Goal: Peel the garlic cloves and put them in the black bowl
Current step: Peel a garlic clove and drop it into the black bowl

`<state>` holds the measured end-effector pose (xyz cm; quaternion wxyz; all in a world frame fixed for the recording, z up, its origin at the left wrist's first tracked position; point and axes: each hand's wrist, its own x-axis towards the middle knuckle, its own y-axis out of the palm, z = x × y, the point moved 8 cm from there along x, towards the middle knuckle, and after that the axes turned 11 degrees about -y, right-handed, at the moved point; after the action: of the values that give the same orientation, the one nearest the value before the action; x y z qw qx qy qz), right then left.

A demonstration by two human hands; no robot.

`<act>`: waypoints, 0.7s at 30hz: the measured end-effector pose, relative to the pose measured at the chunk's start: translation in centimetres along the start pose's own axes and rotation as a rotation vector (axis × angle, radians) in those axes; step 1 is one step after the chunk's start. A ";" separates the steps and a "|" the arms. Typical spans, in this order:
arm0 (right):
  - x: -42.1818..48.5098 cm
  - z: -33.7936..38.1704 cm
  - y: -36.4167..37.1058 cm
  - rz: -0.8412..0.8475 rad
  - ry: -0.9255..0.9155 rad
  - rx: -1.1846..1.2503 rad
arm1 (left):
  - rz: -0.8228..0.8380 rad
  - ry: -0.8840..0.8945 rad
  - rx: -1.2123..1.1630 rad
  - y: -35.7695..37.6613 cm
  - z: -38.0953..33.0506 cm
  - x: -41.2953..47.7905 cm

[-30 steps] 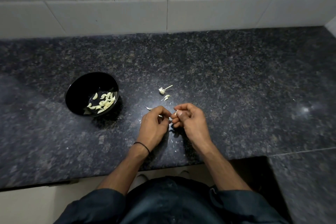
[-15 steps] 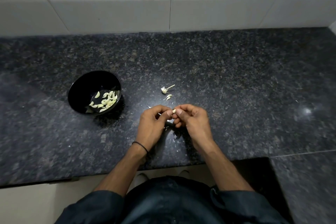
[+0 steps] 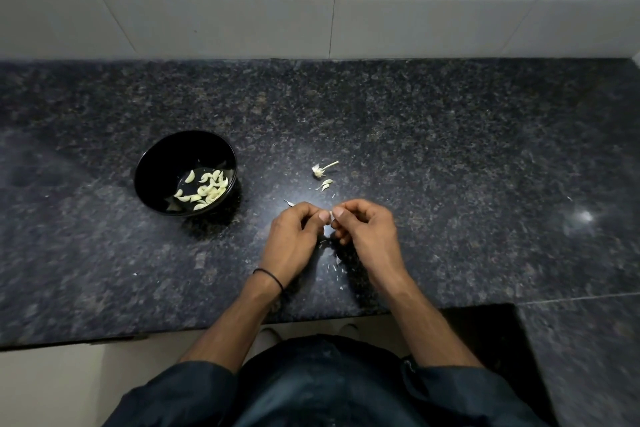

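Grip: left hand (image 3: pixel 294 239) and right hand (image 3: pixel 367 232) both pinch one small clove (image 3: pixel 331 216) between thumb and fingertips, the other fingers curled in. Clove is held over the counter (image 3: pixel 450 166), right of the bowl (image 3: pixel 149 163) and a little nearer the person. Whether skin is on it: cannot tell. Peeled cloves (image 3: pixel 207 189) lie inside the bowl, gathered toward its right side. Root scrap (image 3: pixel 318 169) lies on the counter right of the bowl, level with it. Skin flakes (image 3: pixel 337 265) are scattered right of the bowl, nearer the person. Thin black band (image 3: pixel 270 276) on the left wrist.
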<state>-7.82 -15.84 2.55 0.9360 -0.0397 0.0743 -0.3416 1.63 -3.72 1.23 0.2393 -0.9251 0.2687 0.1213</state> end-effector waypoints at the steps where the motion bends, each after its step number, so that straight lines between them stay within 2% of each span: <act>1: 0.0 0.0 -0.1 -0.025 0.006 0.008 | 0.010 -0.001 0.006 0.2 -0.1 0.0; 5: 0.1 -0.3 -1.2 -0.129 0.044 0.032 | 0.030 -0.022 0.086 0.9 -0.2 -0.2; 10: 0.0 -0.5 -1.4 -0.152 0.036 0.053 | 0.010 0.031 0.173 1.1 -0.5 -0.2; 17: 0.3 -0.7 -1.6 -0.156 0.035 0.064 | 0.063 0.060 0.033 1.3 -0.7 -0.6; 21: 0.3 -0.6 -1.2 -0.136 0.019 0.047 | 0.038 0.082 -0.014 0.9 -1.3 -0.8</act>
<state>-8.48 -16.99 2.06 0.9105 -0.0193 0.0723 -0.4066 0.58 -4.66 2.29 0.2190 -0.9257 0.2952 0.0896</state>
